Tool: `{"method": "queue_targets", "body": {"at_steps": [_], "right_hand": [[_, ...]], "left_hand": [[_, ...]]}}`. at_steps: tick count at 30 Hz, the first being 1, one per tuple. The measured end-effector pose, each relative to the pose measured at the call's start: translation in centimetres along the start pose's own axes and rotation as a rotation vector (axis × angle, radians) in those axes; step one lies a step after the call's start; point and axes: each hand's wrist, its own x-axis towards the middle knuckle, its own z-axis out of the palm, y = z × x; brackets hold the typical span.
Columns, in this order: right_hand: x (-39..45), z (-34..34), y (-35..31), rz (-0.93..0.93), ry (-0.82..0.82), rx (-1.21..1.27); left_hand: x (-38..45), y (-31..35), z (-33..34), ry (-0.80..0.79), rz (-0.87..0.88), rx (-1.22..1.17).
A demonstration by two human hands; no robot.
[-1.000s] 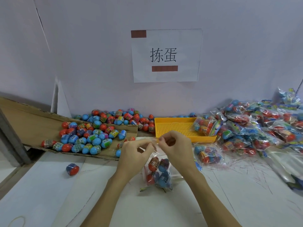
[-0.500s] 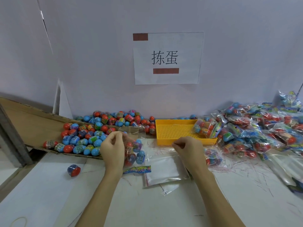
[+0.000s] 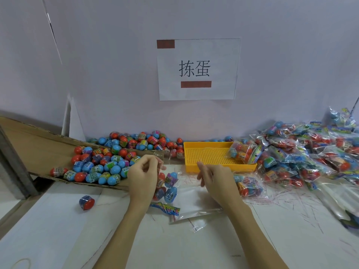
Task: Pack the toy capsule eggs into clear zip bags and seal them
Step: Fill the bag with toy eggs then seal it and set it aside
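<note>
I see a white bench [image 3: 252, 239] from above. My left hand [image 3: 142, 176] pinches the top of a clear bag [image 3: 167, 183] holding several blue and red eggs, lifted just left of centre. My right hand [image 3: 215, 179] hovers beside it, fingers [image 3: 201, 171] loosely spread and holding nothing, above flat empty bags [image 3: 196, 202] lying on the bench. Loose eggs [image 3: 101, 162] are heaped on cardboard [image 3: 33, 144] to the left, with one stray egg [image 3: 86, 202] near the front. A yellow tray [image 3: 211, 156] sits behind my right hand. Filled bags [image 3: 303, 152] are piled at right. A paper sign [image 3: 198, 68] hangs on the wall.
</note>
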Motion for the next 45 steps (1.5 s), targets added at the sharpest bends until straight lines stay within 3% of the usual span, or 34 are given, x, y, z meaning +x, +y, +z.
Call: {"method": "queue_targets", "body": {"at_steps": [5, 9, 13, 17, 27, 35, 41, 45], "right_hand": [[-0.1, 0.2, 0.4, -0.008, 0.016, -0.159], [-0.3, 0.5, 0.0, -0.089, -0.176, -0.185], [-0.1, 0.5, -0.9, -0.117, -0.036, -0.100], [-0.3, 0.3, -1.0, -0.095, -0.015, 0.012], [-0.9, 0.8, -1.6, 0.129, -0.029, 0.174], [-0.3, 1.1, -1.0, 0.034, -0.068, 0.053], [-0.6, 0.3, -1.8, 0.259, -0.193, 0.258], [-0.3, 0.5, -0.9, 0.273, -0.148, 0.161]], "left_hand": [[-0.1, 0.1, 0.1, -0.027, -0.019, 0.006], [-0.2, 0.3, 0.1, -0.033, -0.012, 0.001], [-0.2, 0.3, 0.1, -0.040, -0.002, 0.024], [-0.2, 0.4, 0.3, -0.043, 0.001, 0.041], [-0.2, 0.3, 0.1, -0.052, -0.008, 0.038], [0.0, 0.0, 0.1, -0.057, -0.003, 0.048], [0.0, -0.2, 0.1, -0.053, 0.006, 0.051], [0.1, -0.3, 0.2, -0.061, 0.013, 0.054]]}}
